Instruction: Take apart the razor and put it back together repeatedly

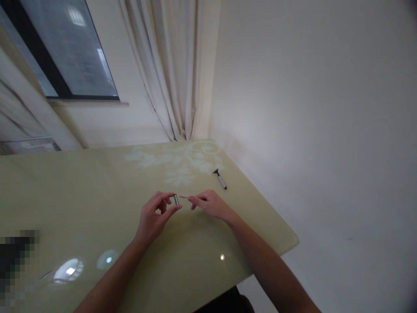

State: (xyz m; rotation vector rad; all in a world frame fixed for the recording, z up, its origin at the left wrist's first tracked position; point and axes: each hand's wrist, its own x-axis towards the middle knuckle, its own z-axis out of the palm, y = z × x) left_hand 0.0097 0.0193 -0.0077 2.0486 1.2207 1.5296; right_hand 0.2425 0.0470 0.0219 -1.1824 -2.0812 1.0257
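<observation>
My left hand [155,217] pinches a small greenish cartridge-like piece [176,199] between thumb and forefinger, just above the glossy yellow-green table [97,204]. My right hand [210,203] holds a thin flat blade-like sliver [184,197] by its fingertips, its tip pointing at the greenish piece and almost touching it. Beyond my right hand, a razor handle [220,178] with a dark head and pale grip lies on the table.
The table's right edge runs diagonally near the razor handle, with a white wall beyond. A cream curtain [172,65] hangs at the far corner and a dark window [65,48] is at the upper left. A blurred patch sits at the lower left.
</observation>
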